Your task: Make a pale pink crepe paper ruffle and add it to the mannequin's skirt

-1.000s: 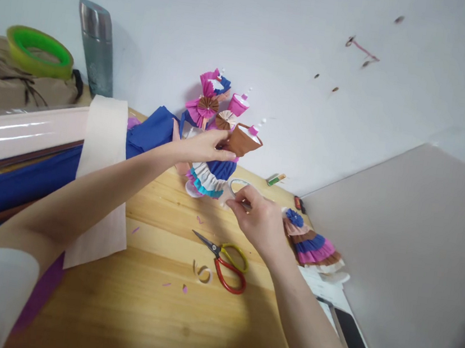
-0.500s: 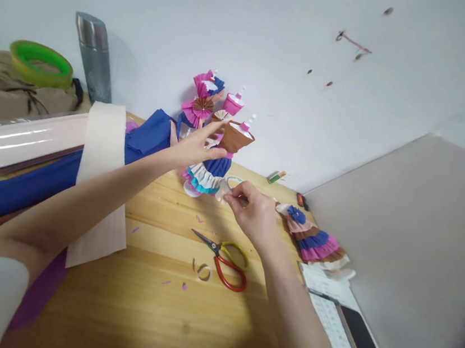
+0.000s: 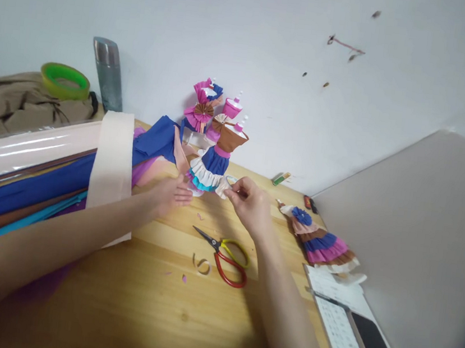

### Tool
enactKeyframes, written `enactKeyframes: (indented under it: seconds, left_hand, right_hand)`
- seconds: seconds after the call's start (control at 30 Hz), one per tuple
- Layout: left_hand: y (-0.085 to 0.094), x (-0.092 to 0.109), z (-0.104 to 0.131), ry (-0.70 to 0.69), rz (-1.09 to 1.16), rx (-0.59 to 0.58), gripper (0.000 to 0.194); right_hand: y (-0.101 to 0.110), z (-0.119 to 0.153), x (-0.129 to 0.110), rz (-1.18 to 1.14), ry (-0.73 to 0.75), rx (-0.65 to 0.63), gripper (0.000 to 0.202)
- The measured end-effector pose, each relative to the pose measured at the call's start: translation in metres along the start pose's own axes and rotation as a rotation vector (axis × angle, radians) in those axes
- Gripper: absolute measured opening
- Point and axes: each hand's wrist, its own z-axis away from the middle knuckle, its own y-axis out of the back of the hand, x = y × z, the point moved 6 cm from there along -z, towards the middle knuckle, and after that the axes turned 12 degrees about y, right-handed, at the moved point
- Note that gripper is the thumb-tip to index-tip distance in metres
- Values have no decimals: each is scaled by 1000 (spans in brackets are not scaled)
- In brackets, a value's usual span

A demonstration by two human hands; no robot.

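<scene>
Several small dress forms stand against the wall. The front one (image 3: 216, 162) wears a brown top, a blue skirt and white and turquoise ruffles. Pinched in my right hand (image 3: 247, 198) is the end of a whitish ruffled strip (image 3: 223, 186) at the skirt's right side. My left hand (image 3: 171, 195) is open above the table, left of the skirt's base, with its fingers together and stretched out, slightly blurred. Scissors (image 3: 220, 246) with one yellow and one red handle lie partly open in front of my right hand.
Rolls of coloured paper (image 3: 46, 174) fill the left side. Behind them are a steel flask (image 3: 109, 77) and a green tape roll (image 3: 65, 81) on brown cloth. A layered paper dress (image 3: 321, 241) lies at right, near a white calendar (image 3: 340, 328). Small scraps lie by the scissors.
My left hand has moved down and left, away from the dress form's top, to the table beside the skirt. My right hand still pinches the strip. The view has shifted slightly.
</scene>
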Motion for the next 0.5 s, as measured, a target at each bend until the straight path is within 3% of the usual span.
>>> enactKeyframes:
  seconds: [0.1, 0.23, 0.5]
  left_hand:
    - [-9, -17, -1, 146, 170, 55, 35]
    - [-20, -22, -5, 199, 380, 107, 37]
    - [-34, -18, -16, 60, 766, 85, 31]
  right_hand:
    - [0, 0, 2, -25, 0, 16, 19]
    - [0, 0, 4, -50, 4, 28, 19]
    - [0, 1, 6, -91, 7, 33, 20]
